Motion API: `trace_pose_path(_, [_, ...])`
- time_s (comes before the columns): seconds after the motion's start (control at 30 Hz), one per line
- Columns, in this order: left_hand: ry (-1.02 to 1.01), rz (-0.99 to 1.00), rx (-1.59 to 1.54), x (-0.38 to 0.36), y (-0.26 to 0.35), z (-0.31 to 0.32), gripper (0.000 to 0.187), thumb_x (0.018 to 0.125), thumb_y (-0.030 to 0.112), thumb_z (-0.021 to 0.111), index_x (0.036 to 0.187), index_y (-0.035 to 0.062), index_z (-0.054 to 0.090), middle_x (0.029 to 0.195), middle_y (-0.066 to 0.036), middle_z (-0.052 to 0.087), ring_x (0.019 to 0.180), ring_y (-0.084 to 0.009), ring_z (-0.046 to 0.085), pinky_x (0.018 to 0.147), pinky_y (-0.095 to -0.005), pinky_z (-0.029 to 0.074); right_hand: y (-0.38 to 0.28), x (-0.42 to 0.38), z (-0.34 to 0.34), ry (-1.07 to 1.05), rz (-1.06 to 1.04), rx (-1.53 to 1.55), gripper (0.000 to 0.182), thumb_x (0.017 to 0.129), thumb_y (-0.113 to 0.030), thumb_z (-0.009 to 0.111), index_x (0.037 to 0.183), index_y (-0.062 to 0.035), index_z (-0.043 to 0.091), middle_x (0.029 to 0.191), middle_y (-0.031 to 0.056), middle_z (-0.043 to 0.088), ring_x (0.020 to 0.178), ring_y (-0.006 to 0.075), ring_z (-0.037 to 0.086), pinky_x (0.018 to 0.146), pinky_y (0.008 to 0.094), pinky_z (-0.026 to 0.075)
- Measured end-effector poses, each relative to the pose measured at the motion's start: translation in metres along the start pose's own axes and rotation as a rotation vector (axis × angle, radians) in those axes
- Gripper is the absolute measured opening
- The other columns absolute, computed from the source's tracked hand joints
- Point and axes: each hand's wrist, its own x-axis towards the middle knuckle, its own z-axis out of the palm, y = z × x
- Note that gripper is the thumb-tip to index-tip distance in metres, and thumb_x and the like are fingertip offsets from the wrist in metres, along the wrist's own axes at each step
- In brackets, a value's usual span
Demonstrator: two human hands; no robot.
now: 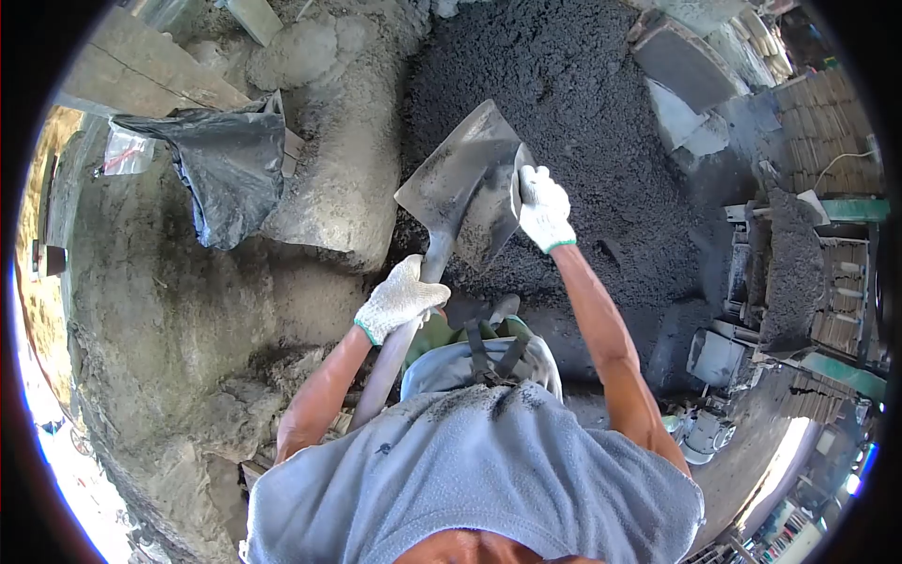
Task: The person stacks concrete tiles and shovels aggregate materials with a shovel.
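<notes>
A shovel [451,179] slants up in front of my body, its broad grey blade coated with dark residue. My left hand [404,299], in a white knit glove, is closed around the wooden shaft [383,371] just below the blade's socket. At the blade's right edge is my right hand [543,209], also gloved in white, with its fingers bent around a thin flat plate [517,179] seen nearly edge-on. The plate lies against the blade face; I cannot tell its exact kind. Beneath the shovel spreads a bed of dark, wet, lumpy clay-like material [583,122].
A rounded grey earthen ledge [334,169] borders the dark material on the left, with a black plastic sheet [230,169] draped near it. To the right stands a machine with a material-covered belt or chute [794,268] and a motor-like unit [709,432]. Flat slabs [686,66] lean at upper right.
</notes>
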Motion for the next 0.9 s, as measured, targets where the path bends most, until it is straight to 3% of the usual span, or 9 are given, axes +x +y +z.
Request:
trace_pose_path(0.13, [-0.036,-0.057,-0.054,-0.008,0.015,-0.009,0.04,0.084,0.017,0.075,0.112,-0.0012,0.052,0.079,-0.011,0.066,0.053,-0.0147,0.06,0.047,-0.032,0.051,-0.057,-0.03,0.0,-0.131,-0.141,-0.022,0.027,0.075,-0.009,0.064,0.101,-0.0069,0.057,0.095,0.0197,0.061,0.079,0.0369,0.069,0.067,0.0452,0.058])
trace_pose_path(0.33, [-0.035,-0.098,-0.003,-0.017,0.019,-0.023,0.035,0.084,0.017,0.075,0.11,0.0023,0.056,0.084,-0.009,0.067,0.055,-0.0134,0.061,0.049,-0.0314,0.052,0.012,-0.015,0.019,0.12,0.137,-0.002,0.022,0.094,-0.027,0.065,0.103,-0.0085,0.057,0.09,0.0171,0.062,0.072,0.0336,0.068,0.061,0.0453,0.055])
trace_pose_path(0.47, [-0.014,-0.059,0.026,-0.015,0.008,-0.022,0.033,0.082,0.019,0.077,0.105,0.0045,0.059,0.085,-0.009,0.068,0.057,-0.0141,0.061,0.049,-0.0309,0.051,-0.02,-0.034,0.011,-0.117,0.079,0.006,0.02,0.096,-0.032,0.061,0.101,-0.013,0.062,0.094,0.015,0.067,0.081,0.0376,0.071,0.074,0.049,0.057])
trace_pose_path(0.5, [-0.007,-0.048,0.084,-0.01,0.001,-0.022,0.033,0.082,0.019,0.077,0.105,0.0042,0.059,0.086,-0.009,0.068,0.057,-0.0141,0.062,0.05,-0.0307,0.051,-0.019,-0.022,0.013,-0.129,0.252,0.076,0.024,0.098,-0.035,0.057,0.099,-0.0126,0.065,0.094,0.0153,0.069,0.08,0.0369,0.071,0.075,0.0488,0.058])
trace_pose_path(0.53, [0.005,-0.034,0.141,-0.007,-0.002,-0.023,0.034,0.082,0.019,0.077,0.105,0.0039,0.059,0.086,-0.009,0.068,0.057,-0.0142,0.062,0.05,-0.0305,0.051,-0.005,-0.017,0.024,0.095,0.304,0.231,0.03,0.099,-0.04,0.055,0.098,-0.012,0.066,0.089,0.0163,0.069,0.078,0.0375,0.071,0.074,0.0491,0.058])
trace_pose_path(0.6, [-0.071,-0.073,0.014,-0.015,0.011,-0.023,0.035,0.082,0.02,0.077,0.107,0.0033,0.059,0.089,-0.01,0.07,0.056,-0.0127,0.061,0.05,-0.0294,0.052,0.026,0.003,0.023,0.151,0.258,-0.075,0.027,0.096,-0.036,0.059,0.106,-0.0121,0.069,0.083,0.0154,0.065,0.072,0.0345,0.07,0.065,0.0472,0.057])
trace_pose_path(0.7, [-0.135,-0.133,-0.114,-0.021,0.014,-0.025,0.035,0.082,0.019,0.076,0.108,0.0033,0.059,0.089,-0.008,0.071,0.054,-0.0109,0.059,0.047,-0.0287,0.05,0.007,-0.018,-0.01,0.247,0.207,0.197,0.022,0.095,-0.031,0.062,0.099,-0.0104,0.066,0.079,0.0145,0.064,0.065,0.0346,0.067,0.06,0.0468,0.056])
trace_pose_path(0.77, [-0.1,-0.103,-0.096,-0.014,0.018,-0.018,0.035,0.08,0.018,0.075,0.107,0.0028,0.058,0.083,-0.006,0.068,0.054,-0.0112,0.058,0.046,-0.0296,0.05,-0.026,-0.049,-0.008,0.136,0.123,0.325,0.024,0.092,-0.034,0.069,0.096,-0.0108,0.064,0.084,0.007,0.066,0.067,0.0258,0.067,0.059,0.0343,0.054])
trace_pose_path(0.9, [-0.035,0.019,0.017,0.009,-0.002,-0.015,0.034,0.078,0.018,0.075,0.101,0.0022,0.056,0.076,-0.007,0.065,0.055,-0.0142,0.059,0.048,-0.0314,0.05,-0.076,-0.098,-0.007,-0.238,-0.146,0.187,0.036,0.09,-0.043,0.068,0.099,-0.0095,0.059,0.094,0.0185,0.063,0.078,0.0349,0.07,0.068,0.0478,0.056])
